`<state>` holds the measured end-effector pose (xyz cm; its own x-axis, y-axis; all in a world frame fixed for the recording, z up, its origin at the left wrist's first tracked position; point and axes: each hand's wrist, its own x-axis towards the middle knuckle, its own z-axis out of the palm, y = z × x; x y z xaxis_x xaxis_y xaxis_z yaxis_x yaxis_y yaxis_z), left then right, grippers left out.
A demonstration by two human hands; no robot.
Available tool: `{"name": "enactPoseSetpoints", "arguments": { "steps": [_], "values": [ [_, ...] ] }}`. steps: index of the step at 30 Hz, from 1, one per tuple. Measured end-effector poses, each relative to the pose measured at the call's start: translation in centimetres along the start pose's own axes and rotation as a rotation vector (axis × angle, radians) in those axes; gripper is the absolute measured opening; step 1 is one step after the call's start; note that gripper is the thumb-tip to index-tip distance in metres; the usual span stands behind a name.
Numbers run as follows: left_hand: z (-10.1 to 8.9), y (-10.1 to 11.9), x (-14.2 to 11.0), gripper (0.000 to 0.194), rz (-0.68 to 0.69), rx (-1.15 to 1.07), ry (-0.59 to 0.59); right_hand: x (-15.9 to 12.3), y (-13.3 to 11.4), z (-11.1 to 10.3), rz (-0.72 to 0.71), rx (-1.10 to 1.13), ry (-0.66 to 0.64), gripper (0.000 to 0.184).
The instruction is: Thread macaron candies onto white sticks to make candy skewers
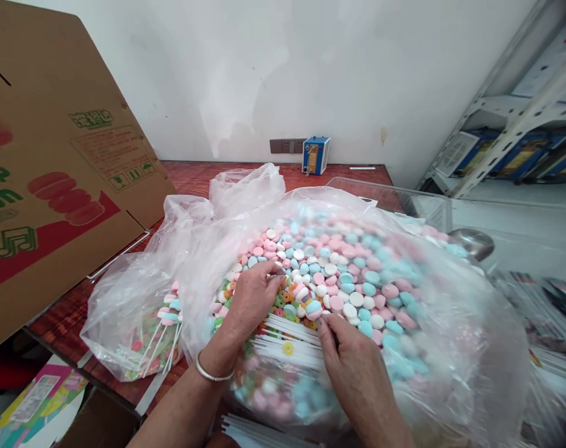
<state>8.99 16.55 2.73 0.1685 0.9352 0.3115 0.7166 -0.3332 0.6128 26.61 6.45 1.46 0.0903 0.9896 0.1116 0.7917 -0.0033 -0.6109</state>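
A large clear plastic bag (pixel 469 348) lies open, full of pink, blue and white button-shaped candies (pixel 356 299). Among them, small coloured ring candies (pixel 283 302) and a bundle of white sticks (pixel 292 336) sit in front of my hands. My right hand (pixel 357 361) is closed, thumb and fingers pinched at the lower end of a candy skewer (pixel 313 309) threaded with pink, white and blue pieces. Over the candies at the left, my left hand (pixel 254 292) has its fingertips pinched together; what they hold, if anything, is hidden. A metal bangle (pixel 212 373) circles that wrist.
Another plastic bag (pixel 124 311) with finished-looking candy skewers (pixel 170 308) lies at the left. A cardboard box (pixel 68 143) stands beside it. Behind are a blue device (pixel 316 155) and wall sockets (pixel 287 146). A metal scoop (pixel 474 242) and white shelving (pixel 511 130) are at the right.
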Motion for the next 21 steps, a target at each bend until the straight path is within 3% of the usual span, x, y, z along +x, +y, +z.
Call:
{"name": "enactPoseSetpoints", "arguments": {
  "steps": [6, 9, 12, 16, 21],
  "values": [
    [0.5, -0.3, 0.3, 0.016, 0.115, 0.196, -0.064, 0.0, 0.4, 0.2, -0.013, -0.019, 0.053, 0.036],
    [0.5, -0.1, 0.4, 0.011, 0.079, 0.145, -0.043, 0.0, 0.4, 0.2, -0.016, -0.005, 0.047, 0.037],
    [0.3, 0.5, 0.1, 0.008, -0.063, -0.107, 0.018, 0.0, 0.4, 0.1, -0.01, 0.014, 0.042, 0.037],
    [0.2, 1.3, -0.3, 0.01, -0.296, -0.582, -0.036, 0.0, 0.4, 0.0, -0.007, 0.01, 0.059, 0.038],
    [0.4, 1.7, -0.4, 0.013, -0.371, -0.737, -0.084, -0.2, 0.6, 0.1, -0.035, 0.007, 0.086, 0.035]
  ]
}}
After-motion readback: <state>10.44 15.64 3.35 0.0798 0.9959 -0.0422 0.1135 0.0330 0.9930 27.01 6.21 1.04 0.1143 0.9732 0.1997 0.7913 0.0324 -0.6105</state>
